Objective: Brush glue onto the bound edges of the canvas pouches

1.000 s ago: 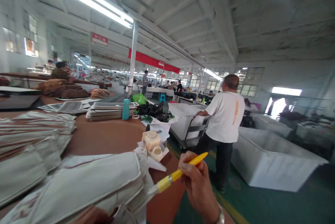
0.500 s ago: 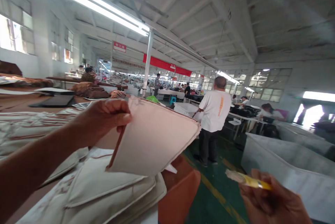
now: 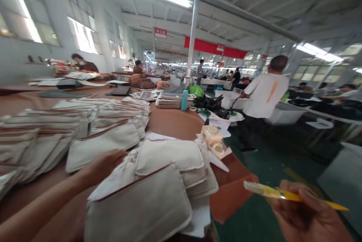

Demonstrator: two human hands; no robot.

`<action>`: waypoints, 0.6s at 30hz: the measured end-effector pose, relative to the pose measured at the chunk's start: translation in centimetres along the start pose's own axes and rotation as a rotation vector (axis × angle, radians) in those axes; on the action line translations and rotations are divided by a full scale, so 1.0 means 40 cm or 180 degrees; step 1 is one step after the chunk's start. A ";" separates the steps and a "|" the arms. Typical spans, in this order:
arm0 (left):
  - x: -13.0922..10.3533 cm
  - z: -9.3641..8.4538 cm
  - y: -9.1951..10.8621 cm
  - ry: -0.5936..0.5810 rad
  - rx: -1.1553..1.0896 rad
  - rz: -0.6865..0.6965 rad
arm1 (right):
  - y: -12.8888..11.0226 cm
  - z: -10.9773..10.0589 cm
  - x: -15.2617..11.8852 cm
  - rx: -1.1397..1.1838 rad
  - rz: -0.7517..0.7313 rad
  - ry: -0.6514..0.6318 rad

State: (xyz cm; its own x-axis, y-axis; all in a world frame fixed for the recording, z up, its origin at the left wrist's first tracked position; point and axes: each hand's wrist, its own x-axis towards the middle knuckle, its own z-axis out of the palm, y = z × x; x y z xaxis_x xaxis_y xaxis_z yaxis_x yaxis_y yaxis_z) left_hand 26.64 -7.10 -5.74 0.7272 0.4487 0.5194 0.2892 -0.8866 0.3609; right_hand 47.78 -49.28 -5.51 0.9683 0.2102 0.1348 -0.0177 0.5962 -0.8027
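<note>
My right hand (image 3: 305, 208) is closed around a yellow-handled brush (image 3: 294, 195), its pale bristles pointing left over the floor. My left hand (image 3: 109, 162) is low over the table, between a row of pale pouches and a nearer pile; its fingertips are blurred and partly hidden, so its grip is unclear. In front lies a flat off-white pouch (image 3: 138, 204) with brown edging, tilted on the pile. Behind it, more pouches (image 3: 169, 155) are stacked on white paper. Another brown-edged pouch (image 3: 103, 145) rests just beyond my left hand.
Rows of pouches (image 3: 53, 121) cover the left of the brown table (image 3: 169, 121). Small open tubs (image 3: 212, 136) sit at its right edge, a teal bottle (image 3: 184, 100) farther back. A person in a white shirt (image 3: 266, 94) stands by a white bin (image 3: 283, 113).
My left hand has let go of the pouch and moved down and back toward the table. The view has swung left. My right hand still grips the brush, now showing more of its handle.
</note>
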 end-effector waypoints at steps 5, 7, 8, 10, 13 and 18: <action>-0.007 0.168 0.009 -0.1128 -0.0024 -0.0336 | 0.085 0.005 0.005 -0.0047 0.0586 0.0235; 0.000 0.227 0.040 -0.1266 -0.0118 -0.0440 | 0.108 0.018 0.001 -0.0235 0.0597 0.0247; 0.003 0.248 0.057 -0.1342 -0.0189 -0.0461 | 0.118 0.028 -0.001 -0.0330 0.0548 0.0218; 0.007 0.271 0.085 -0.1504 -0.0323 -0.0495 | 0.142 0.048 -0.003 -0.0468 0.0389 0.0115; 0.002 0.278 0.113 -0.1692 -0.0456 -0.0628 | 0.192 0.074 0.003 -0.0543 0.0183 -0.0165; -0.025 0.250 0.150 -0.2005 -0.0877 -0.0638 | 0.270 0.126 0.025 -0.0761 -0.0038 -0.0807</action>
State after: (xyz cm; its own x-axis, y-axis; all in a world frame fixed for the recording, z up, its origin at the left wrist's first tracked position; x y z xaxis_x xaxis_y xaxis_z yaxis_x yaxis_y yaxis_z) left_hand 33.88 -13.99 -11.83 0.9218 0.3764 -0.0933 0.3478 -0.6960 0.6282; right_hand 47.31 -38.73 -11.09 0.8748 0.4081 0.2609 0.0811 0.4076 -0.9095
